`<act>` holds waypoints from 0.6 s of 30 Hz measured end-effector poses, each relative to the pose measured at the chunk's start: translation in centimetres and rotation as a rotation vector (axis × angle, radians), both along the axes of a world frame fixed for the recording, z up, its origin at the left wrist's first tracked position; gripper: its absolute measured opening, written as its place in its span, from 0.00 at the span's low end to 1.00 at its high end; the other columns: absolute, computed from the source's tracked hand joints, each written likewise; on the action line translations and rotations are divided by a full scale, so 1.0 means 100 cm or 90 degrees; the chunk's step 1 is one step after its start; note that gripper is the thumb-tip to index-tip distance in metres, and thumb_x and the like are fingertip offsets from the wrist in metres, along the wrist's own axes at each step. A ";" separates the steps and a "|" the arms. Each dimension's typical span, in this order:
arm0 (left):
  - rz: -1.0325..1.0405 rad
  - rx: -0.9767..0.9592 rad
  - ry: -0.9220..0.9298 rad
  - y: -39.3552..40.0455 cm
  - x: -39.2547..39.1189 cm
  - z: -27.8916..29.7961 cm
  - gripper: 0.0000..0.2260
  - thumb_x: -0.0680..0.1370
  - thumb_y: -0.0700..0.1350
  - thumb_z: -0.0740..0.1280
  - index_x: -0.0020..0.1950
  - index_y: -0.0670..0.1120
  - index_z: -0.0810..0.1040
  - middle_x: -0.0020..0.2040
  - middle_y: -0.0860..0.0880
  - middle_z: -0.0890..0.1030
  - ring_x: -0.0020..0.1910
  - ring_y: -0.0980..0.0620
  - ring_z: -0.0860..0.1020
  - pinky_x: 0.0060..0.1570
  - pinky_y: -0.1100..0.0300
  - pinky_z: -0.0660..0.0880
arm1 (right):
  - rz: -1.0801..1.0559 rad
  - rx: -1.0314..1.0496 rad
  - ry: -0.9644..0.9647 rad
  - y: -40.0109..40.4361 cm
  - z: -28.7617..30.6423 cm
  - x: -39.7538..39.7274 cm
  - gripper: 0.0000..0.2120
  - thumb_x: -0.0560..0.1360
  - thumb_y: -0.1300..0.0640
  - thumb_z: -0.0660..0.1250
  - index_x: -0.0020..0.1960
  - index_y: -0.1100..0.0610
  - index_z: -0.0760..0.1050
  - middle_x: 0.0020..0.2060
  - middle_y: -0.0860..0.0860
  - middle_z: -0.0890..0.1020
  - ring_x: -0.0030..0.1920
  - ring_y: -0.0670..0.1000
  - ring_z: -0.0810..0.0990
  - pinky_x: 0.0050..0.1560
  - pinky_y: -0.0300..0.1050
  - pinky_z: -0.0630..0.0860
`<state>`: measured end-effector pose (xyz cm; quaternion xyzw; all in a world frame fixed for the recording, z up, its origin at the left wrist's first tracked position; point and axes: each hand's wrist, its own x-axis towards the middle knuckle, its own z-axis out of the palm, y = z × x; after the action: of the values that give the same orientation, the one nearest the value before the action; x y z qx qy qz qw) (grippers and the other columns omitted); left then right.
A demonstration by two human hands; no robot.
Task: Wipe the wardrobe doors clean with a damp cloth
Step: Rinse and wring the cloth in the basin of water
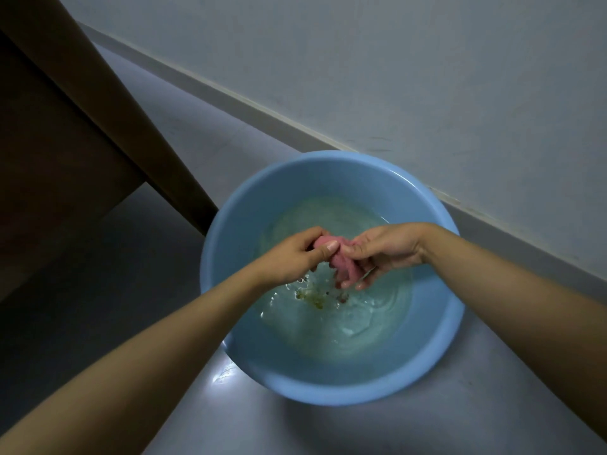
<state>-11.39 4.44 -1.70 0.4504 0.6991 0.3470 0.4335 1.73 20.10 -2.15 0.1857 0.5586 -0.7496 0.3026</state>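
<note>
Two bare hands meet over a blue bowl (437,356) that sits on the grey floor (98,307). The bowl is near the wall (427,77), and its far rim is close to the pale strip at the bottom of the wall.

The bowl has water (354,320) in it. The water looks a bit cloudy, and there are small brownish bits in it just under the hands. The water ripples there.

Both hands hold a small pink cloth (340,262) above the water. The cloth is all bunched up. The left hand (295,254) has its grip tight on the top end of the cloth, with the thumb pressed on the pink part and the fingers curled round it. The right hand (381,252) has its grip tight on the other end, with its fingers wrapped round the lower part of the cloth. The right fingertips look wet and shiny. The cloth hangs down a little between the two hands, close to the water.

On the left stands a big brown piece of wooden furniture (65,142). Its bottom corner comes down right next to the rim of the bowl. A bright spot of light shines on the floor by the near side of the bowl.
</note>
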 end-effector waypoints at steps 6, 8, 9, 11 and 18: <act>-0.017 0.002 0.110 0.001 0.010 0.000 0.16 0.79 0.57 0.61 0.50 0.45 0.77 0.44 0.48 0.81 0.43 0.54 0.77 0.47 0.58 0.73 | 0.070 0.016 -0.057 -0.005 0.009 0.000 0.07 0.70 0.56 0.67 0.45 0.58 0.72 0.31 0.49 0.75 0.26 0.42 0.66 0.30 0.33 0.68; -0.007 0.000 0.161 0.001 0.011 0.000 0.18 0.79 0.57 0.59 0.46 0.43 0.77 0.44 0.45 0.81 0.44 0.48 0.78 0.48 0.56 0.73 | 0.096 0.028 -0.056 -0.004 0.009 -0.001 0.08 0.72 0.56 0.68 0.47 0.59 0.73 0.32 0.49 0.75 0.25 0.42 0.62 0.28 0.32 0.65; -0.001 0.001 0.181 0.001 0.012 0.001 0.18 0.81 0.56 0.58 0.44 0.42 0.76 0.42 0.45 0.81 0.42 0.48 0.77 0.47 0.55 0.73 | 0.106 0.046 -0.052 -0.005 0.010 -0.002 0.09 0.72 0.54 0.67 0.45 0.60 0.73 0.31 0.49 0.74 0.25 0.42 0.60 0.27 0.32 0.64; 0.003 -0.005 0.240 0.003 0.012 0.005 0.20 0.81 0.55 0.56 0.39 0.44 0.75 0.37 0.47 0.79 0.39 0.49 0.76 0.44 0.56 0.72 | 0.126 0.117 -0.033 -0.008 0.015 -0.006 0.10 0.74 0.52 0.65 0.39 0.58 0.71 0.28 0.47 0.71 0.24 0.43 0.59 0.27 0.33 0.62; 0.141 -0.102 0.196 0.006 0.014 0.001 0.27 0.80 0.62 0.53 0.39 0.46 0.82 0.40 0.44 0.83 0.45 0.46 0.79 0.50 0.56 0.75 | 0.206 0.553 0.129 -0.020 0.024 -0.016 0.15 0.80 0.48 0.60 0.35 0.50 0.71 0.30 0.49 0.72 0.29 0.47 0.69 0.32 0.37 0.66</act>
<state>-9.99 4.99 -1.63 0.3829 0.8277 0.2630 0.3150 0.16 18.11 0.22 0.1318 0.8688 -0.4043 0.2537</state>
